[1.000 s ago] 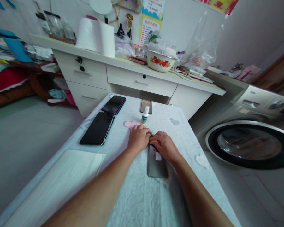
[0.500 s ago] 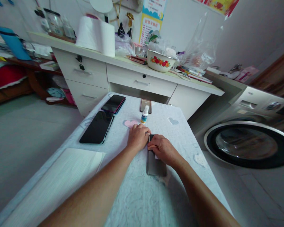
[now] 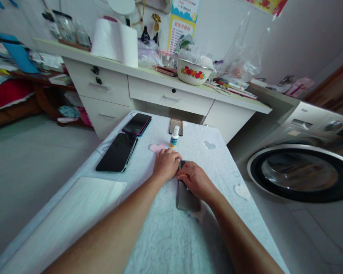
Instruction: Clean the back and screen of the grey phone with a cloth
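Note:
A dark grey phone lies flat on the cloth-covered table, its upper part mostly covered by my hands. My left hand rests at the phone's upper left edge, fingers curled and gripping it there. Over the phone's upper half, my right hand is closed in a pinch. A small white edge shows under the right hand; what the fingers hold is hidden. Just beyond my left hand stands a small white spray bottle with a blue and yellow label. Behind it lies a phone case.
A black tablet and a dark phone lie at the table's left. Nearer me is a folded white cloth or paper. Beyond are a drawer desk with a flowered bowl, and a washing machine on the right.
My right hand has shifted very slightly leftward over the phone. Less of the white edge beneath it shows. My left hand keeps its place at the phone's edge.

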Demonstrator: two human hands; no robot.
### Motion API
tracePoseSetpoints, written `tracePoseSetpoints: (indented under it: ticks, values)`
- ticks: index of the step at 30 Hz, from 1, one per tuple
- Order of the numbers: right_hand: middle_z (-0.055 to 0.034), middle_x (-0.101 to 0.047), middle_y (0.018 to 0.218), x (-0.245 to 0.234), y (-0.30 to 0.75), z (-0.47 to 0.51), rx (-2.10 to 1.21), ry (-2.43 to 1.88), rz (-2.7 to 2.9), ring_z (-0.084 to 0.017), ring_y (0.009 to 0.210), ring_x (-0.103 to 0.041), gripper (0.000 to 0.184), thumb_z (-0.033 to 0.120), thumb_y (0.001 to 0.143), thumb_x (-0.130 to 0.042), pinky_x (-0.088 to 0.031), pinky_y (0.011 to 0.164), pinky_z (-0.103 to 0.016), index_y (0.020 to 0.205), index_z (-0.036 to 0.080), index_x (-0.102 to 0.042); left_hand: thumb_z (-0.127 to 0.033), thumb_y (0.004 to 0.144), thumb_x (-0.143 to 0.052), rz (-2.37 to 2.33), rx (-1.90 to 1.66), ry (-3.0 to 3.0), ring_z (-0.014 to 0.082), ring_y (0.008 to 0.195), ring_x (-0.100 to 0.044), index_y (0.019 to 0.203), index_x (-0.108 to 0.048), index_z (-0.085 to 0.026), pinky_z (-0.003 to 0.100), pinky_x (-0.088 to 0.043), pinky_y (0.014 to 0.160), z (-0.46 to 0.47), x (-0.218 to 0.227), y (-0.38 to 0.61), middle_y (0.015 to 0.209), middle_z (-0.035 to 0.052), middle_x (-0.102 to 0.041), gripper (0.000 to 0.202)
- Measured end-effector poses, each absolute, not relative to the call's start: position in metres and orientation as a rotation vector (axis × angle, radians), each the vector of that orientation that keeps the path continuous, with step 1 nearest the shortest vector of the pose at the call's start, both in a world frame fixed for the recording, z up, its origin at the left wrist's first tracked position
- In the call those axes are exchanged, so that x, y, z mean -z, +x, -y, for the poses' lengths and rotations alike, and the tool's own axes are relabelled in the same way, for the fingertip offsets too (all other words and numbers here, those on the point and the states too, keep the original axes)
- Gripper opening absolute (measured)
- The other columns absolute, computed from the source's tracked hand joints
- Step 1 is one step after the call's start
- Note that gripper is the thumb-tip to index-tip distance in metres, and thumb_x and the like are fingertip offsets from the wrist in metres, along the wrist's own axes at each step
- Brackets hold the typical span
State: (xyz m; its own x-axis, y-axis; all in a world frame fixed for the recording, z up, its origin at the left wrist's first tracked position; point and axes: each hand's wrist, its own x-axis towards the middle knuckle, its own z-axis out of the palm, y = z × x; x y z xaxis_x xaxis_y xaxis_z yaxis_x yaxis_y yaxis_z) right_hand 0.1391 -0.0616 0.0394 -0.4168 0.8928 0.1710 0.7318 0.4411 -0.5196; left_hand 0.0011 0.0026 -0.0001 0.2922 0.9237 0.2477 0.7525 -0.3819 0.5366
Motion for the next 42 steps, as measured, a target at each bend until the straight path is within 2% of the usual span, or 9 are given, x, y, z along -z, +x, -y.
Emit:
tracePoseSetpoints:
  ticks: [4, 9, 22, 26, 31, 36, 42]
  values:
    - [-0.0025, -0.063, 0.08, -0.051, 0.142, 0.073, -0.673, -1.301, 2.32, -0.015, 0.081, -0.057, 0.02, 0.004, 0.082, -0.06, -0.044, 0.075, -0.026, 0.074, 0.018, -0.071, -0.029, 0.083, -0.056, -1.517, -0.756, 2.248, 0.0221, 0.099, -0.049, 0.088, -0.071, -0.027, 0.036, -0.035, 0.089, -0.001, -0.002, 0.0, 0.1, 0.0024, -0.064, 0.015]
    - [-0.0014, -0.064, 0.078, -0.056, 0.145, 0.087, -0.782, -1.228, 2.341, -0.014, 0.08, -0.058, 0.02, 0.006, 0.083, -0.059, -0.045, 0.074, -0.025, 0.076, 0.02, -0.071, -0.028, 0.081, -0.059, -1.526, -0.76, 2.241, 0.0221, 0.098, -0.05, 0.086, -0.071, -0.027, 0.036, -0.035, 0.088, -0.001, -0.003, 0.001, 0.099, 0.0019, -0.063, 0.013]
    - [-0.0049, -0.061, 0.086, -0.025, 0.15, 0.066, -0.368, -1.515, 2.125, -0.018, 0.086, -0.055, 0.018, 0.011, 0.086, -0.058, -0.043, 0.078, -0.03, 0.086, 0.02, -0.073, -0.028, 0.082, -0.058, -1.534, -0.747, 2.256, 0.022, 0.1, -0.05, 0.089, -0.071, -0.027, 0.036, -0.035, 0.092, -0.002, -0.002, 0.001, 0.103, 0.0021, -0.064, 0.014]
    - [-0.0048, -0.062, 0.086, -0.024, 0.157, 0.062, -0.338, -1.568, 2.084, -0.019, 0.086, -0.055, 0.018, 0.01, 0.085, -0.057, -0.043, 0.078, -0.03, 0.088, 0.02, -0.072, -0.03, 0.082, -0.06, -1.543, -0.737, 2.256, 0.0223, 0.1, -0.05, 0.089, -0.071, -0.027, 0.037, -0.035, 0.092, -0.002, -0.002, 0.001, 0.103, 0.0024, -0.063, 0.014]
    - [-0.0037, -0.062, 0.082, -0.032, 0.161, 0.066, -0.453, -1.532, 2.09, -0.018, 0.081, -0.056, 0.015, 0.011, 0.084, -0.059, -0.043, 0.074, -0.029, 0.085, 0.019, -0.071, -0.032, 0.08, -0.062, -1.539, -0.776, 2.265, 0.0228, 0.099, -0.05, 0.087, -0.071, -0.028, 0.037, -0.036, 0.09, -0.002, 0.0, 0.001, 0.102, 0.0019, -0.064, 0.013]
    - [-0.0021, -0.061, 0.079, -0.04, 0.162, 0.075, -0.627, -1.459, 2.137, -0.015, 0.076, -0.057, 0.019, 0.004, 0.08, -0.058, -0.042, 0.07, -0.027, 0.08, 0.019, -0.071, -0.032, 0.079, -0.062, -1.537, -0.778, 2.259, 0.0226, 0.098, -0.05, 0.086, -0.071, -0.027, 0.037, -0.035, 0.09, -0.002, 0.0, 0.001, 0.1, 0.002, -0.064, 0.013]
    - [-0.0008, -0.061, 0.082, -0.047, 0.165, 0.09, -0.91, -1.357, 2.154, -0.013, 0.075, -0.058, 0.021, 0.004, 0.08, -0.058, -0.045, 0.067, -0.023, 0.079, 0.02, -0.071, -0.032, 0.08, -0.061, -1.535, -0.759, 2.259, 0.0226, 0.099, -0.05, 0.088, -0.072, -0.028, 0.037, -0.035, 0.091, -0.002, 0.0, 0.001, 0.103, 0.002, -0.064, 0.014]
